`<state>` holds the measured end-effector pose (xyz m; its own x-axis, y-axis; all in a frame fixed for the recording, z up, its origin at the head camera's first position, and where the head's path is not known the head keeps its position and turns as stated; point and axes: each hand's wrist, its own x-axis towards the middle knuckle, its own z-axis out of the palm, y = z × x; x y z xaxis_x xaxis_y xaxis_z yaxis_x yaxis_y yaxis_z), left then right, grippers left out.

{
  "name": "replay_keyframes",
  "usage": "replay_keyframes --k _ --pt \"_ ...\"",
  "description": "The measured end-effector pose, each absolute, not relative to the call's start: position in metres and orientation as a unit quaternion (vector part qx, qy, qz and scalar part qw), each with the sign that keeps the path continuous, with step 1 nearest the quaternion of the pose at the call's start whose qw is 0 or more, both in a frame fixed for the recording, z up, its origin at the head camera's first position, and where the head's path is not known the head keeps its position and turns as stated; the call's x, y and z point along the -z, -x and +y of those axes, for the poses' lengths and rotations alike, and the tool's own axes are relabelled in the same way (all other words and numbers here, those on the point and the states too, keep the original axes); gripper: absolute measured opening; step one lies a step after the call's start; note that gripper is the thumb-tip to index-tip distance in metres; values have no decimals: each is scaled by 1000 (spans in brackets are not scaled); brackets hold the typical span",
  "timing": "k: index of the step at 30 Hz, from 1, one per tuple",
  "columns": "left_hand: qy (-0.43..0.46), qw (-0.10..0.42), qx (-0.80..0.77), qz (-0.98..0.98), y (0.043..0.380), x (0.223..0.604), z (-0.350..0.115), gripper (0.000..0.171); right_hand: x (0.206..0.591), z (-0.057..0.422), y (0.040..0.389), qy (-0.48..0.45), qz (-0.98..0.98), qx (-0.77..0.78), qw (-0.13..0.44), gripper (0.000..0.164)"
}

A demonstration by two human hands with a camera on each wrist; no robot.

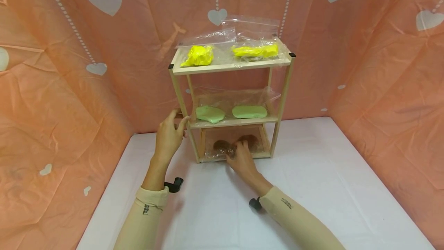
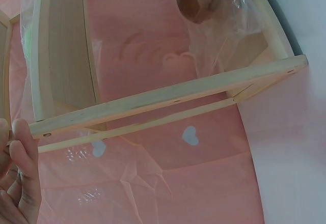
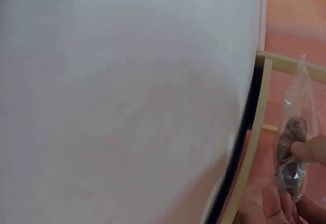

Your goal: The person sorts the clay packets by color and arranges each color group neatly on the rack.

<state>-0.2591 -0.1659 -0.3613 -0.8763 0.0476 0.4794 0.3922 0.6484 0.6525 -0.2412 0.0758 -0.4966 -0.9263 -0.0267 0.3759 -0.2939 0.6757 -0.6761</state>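
Observation:
A small three-tier wooden shelf point(image 1: 284, 88) stands on the white table. My left hand point(image 1: 168, 136) holds its left front post, thumb and fingers at the middle tier's height. On the bottom tier my right hand point(image 1: 244, 163) grips a clear bag with brown clay point(image 3: 293, 127) inside, the thumb pressing on it in the right wrist view. Two brown lumps show there in the head view, a left lump point(image 1: 222, 146) and a right lump point(image 1: 252, 140) partly behind the fingers. Which of them is gripped, I cannot tell.
Bagged yellow clay point(image 1: 199, 55) and a second yellow piece point(image 1: 256, 51) lie on the top tier. The middle tier carries two bagged pale green pieces, a left one point(image 1: 210, 114) and a right one point(image 1: 249, 111). A pink cloth point(image 1: 138, 68) with hearts hangs behind.

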Motion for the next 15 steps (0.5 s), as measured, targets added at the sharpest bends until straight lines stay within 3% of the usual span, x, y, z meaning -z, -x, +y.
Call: replay_keyframes --k 15 --pt "122 213 403 -882 258 361 -166 35 503 68 255 -75 -896 -412 147 39"
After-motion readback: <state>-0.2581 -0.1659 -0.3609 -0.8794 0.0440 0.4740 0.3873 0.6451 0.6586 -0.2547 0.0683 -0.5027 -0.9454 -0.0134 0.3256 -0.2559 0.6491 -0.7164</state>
